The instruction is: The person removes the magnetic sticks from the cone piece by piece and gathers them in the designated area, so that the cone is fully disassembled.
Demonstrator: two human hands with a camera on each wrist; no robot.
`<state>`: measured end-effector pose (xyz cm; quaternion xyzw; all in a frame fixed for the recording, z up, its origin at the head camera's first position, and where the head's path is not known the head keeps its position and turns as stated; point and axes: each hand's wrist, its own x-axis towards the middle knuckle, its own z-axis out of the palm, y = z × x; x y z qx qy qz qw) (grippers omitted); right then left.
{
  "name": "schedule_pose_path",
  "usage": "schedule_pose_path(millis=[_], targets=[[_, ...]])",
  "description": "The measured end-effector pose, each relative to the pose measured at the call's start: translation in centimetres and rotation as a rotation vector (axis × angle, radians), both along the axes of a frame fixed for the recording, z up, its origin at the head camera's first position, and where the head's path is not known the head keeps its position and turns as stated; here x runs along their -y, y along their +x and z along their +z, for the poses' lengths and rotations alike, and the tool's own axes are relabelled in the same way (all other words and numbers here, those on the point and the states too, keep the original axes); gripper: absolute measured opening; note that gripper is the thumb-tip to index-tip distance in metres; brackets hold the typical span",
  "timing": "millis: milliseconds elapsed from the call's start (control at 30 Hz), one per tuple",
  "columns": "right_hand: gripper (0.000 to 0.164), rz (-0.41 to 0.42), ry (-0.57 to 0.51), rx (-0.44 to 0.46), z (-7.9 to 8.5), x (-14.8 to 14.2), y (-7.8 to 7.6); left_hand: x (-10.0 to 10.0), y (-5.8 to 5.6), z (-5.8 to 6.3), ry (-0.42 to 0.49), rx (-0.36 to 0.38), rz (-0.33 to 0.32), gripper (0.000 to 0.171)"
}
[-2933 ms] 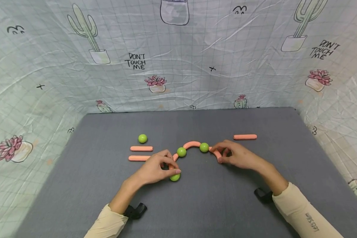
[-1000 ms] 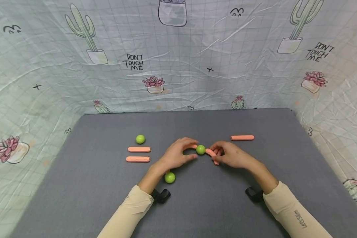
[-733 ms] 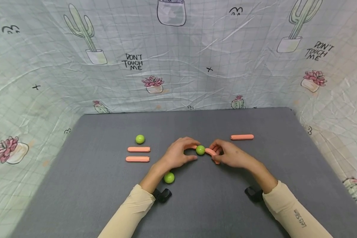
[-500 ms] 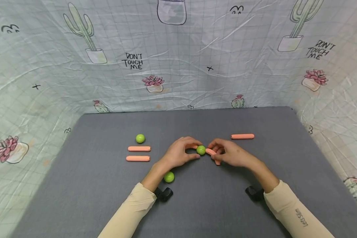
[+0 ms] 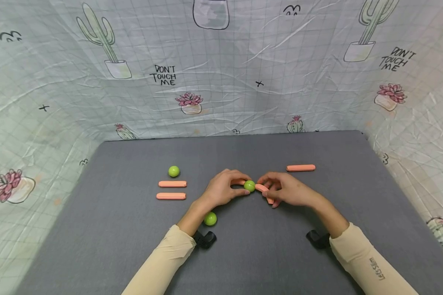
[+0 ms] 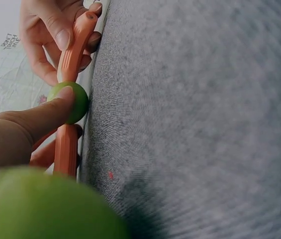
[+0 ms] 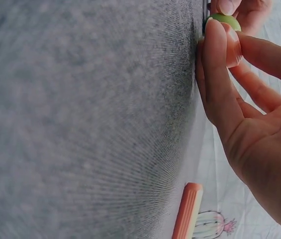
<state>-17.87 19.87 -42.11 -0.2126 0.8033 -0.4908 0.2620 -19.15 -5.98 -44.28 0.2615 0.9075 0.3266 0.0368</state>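
Observation:
My left hand (image 5: 221,189) pinches a glossy green ball (image 5: 249,186), its thumb on the near side in the left wrist view. My right hand (image 5: 291,190) pinches a curved orange rod (image 6: 73,62) between thumb and fingers. One end of that rod meets the green ball. A second orange rod (image 6: 65,149) runs from the ball's other side, partly behind the left fingers. Close to the left wrist sits another green ball (image 5: 210,218). The left hand and forearm hide whatever lies between that ball and the second rod.
Two straight orange rods (image 5: 172,184) lie parallel on the grey table (image 5: 258,254) at the left, with a loose green ball (image 5: 174,171) behind them. Another straight rod (image 5: 300,168) lies beyond the right hand. A printed cloth (image 5: 221,73) rises behind the table.
From beside the front green ball, my left hand has moved right and away to the ball near the right hand; its thumb has closed onto it. The right hand stays at the curved rod.

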Motion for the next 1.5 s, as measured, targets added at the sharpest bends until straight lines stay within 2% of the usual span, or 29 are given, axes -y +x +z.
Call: schedule_pose_path(millis=[367, 800, 1000, 1133, 1267, 1367, 1500], targets=[[0.034, 0.027, -0.019, 0.009, 0.2, -0.7, -0.2, 0.1, -0.4, 0.1, 0.027, 0.012, -0.027, 0.034], [0.043, -0.050, 0.003, -0.036, 2.1, -2.9, 0.1, 0.2, -0.8, 0.2, 0.043, 0.012, -0.027, 0.036], [0.046, -0.061, 0.005, -0.054, 2.2, -4.3, 0.2, 0.4, -0.8, 0.3, 0.045, 0.037, -0.023, 0.036], [0.056, -0.064, -0.015, -0.043, 2.0, -5.3, 0.3, 0.5, -0.8, 0.2, 0.060, 0.061, -0.029, 0.037], [0.070, -0.081, 0.019, -0.076, 1.9, -6.2, 0.6, 0.5, -0.8, 0.1, 0.059, 0.067, -0.035, 0.038], [0.076, -0.089, 0.050, -0.106, 2.0, -6.8, 0.8, 0.5, -0.8, 0.0, 0.047, 0.066, -0.033, 0.039], [0.082, -0.098, 0.047, -0.094, 1.8, -7.4, 0.8, 0.6, -0.9, -0.2, 0.044, 0.067, -0.028, 0.039]])
